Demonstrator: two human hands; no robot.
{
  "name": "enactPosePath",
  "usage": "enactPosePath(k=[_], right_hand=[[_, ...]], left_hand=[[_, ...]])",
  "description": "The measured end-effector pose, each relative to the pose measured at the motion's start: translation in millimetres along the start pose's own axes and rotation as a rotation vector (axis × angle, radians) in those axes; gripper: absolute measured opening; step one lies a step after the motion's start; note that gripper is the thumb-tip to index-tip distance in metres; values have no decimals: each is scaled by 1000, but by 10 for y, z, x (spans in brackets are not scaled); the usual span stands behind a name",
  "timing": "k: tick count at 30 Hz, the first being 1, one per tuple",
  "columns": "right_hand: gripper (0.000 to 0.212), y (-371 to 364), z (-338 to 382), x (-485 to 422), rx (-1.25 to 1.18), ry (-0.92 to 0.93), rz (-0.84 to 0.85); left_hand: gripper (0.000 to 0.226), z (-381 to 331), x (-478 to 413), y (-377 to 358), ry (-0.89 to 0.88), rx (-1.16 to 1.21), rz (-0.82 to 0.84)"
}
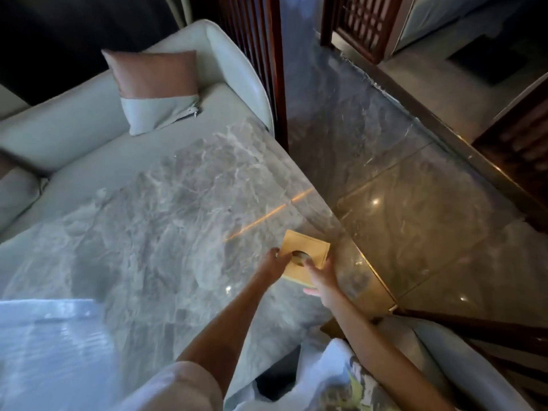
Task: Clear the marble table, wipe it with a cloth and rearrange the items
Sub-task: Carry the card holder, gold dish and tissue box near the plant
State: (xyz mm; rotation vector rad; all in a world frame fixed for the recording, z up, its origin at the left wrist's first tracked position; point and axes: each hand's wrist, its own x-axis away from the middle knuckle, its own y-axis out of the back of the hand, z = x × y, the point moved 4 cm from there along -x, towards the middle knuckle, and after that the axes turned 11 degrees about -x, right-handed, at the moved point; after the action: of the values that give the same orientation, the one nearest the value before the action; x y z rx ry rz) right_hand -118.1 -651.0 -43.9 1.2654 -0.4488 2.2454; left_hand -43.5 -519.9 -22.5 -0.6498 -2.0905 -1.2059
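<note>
**Marble table, one box, two hands**

- Table (166, 203): grey veined marble top with a brass-coloured strip along its right edge.
- Sofa (59, 134): pale, along the table's far left side.
- Floor (415, 209): polished stone, off the table's right edge.
- Cushion (157, 90): brown and pale, on the sofa beyond the table's far end.
- Box (308, 247): flat and yellow-brown, on the table just inside its right edge. Its top faces up and shows a round dark opening. It is close to square; the slightly longer side runs away from the person, skewed to the table's edge.
- Left hand (274, 261): fingers curled onto the box's left side, holding it.
- Right hand (321, 277): at the box's near right corner, fingers lying on its top. Blur hides whether it grips.
</note>
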Motion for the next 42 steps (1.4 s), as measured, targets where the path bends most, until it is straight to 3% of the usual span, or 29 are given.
enactPosePath(k=[5, 10, 13, 15, 18, 20, 22, 25, 26, 30, 32, 34, 36, 38, 40, 42], right_hand=[[81, 39, -1, -13, -40, -15, -27], [74, -115, -13, 244, 237, 85, -9], [82, -407, -135, 475, 397, 133, 55], [85, -692, -285, 678, 505, 193, 96], [77, -1200, -648, 995, 588, 258, 157], [70, -1579, -956, 1225, 647, 265, 199], [72, -1960, -1221, 1489, 804, 309, 278], [61, -2631, -1559, 1921, 1172, 399, 479], [54, -2731, -1537, 1969, 1232, 415, 520], [30, -3505, -1793, 2494, 1526, 510, 805], [43, -3752, -1828, 2742, 1516, 579, 900], [55, -3885, -1876, 2852, 1279, 614, 923], [71, -3865, -2008, 2793, 985, 465, 935], [93, -3740, -2242, 2715, 894, 219, 914], [88, -3616, -2493, 2716, 876, 27, 935], [69, -3536, -2664, 2807, 852, -15, 926]], left_hand=[[43, -73, -19, -73, 58, 59, -8], [41, 158, 389, 36, 102, 346, -23], [46, 541, 745, 178, 133, 528, -76], [31, 851, 993, 318, 143, 649, -133], [45, 1435, 1366, 527, 146, 752, -216], [39, 1916, 1592, 655, 127, 762, -218], [38, 2503, 1829, 814, 156, 753, -225], [96, 3562, 2103, 1020, 127, 852, -229], [105, 3679, 2193, 1077, 94, 851, -187], [88, 4356, 2805, 1300, 33, 888, -56], [91, 4600, 2914, 1273, -16, 971, -90], [81, 4758, 2924, 1226, -3, 1083, -177], [72, 4815, 2939, 1252, 16, 1218, -261], [62, 4882, 2983, 1205, 28, 1288, -336], [56, 4938, 3060, 1181, 20, 1294, -352], [58, 5039, 3115, 1112, 16, 1276, -329]])
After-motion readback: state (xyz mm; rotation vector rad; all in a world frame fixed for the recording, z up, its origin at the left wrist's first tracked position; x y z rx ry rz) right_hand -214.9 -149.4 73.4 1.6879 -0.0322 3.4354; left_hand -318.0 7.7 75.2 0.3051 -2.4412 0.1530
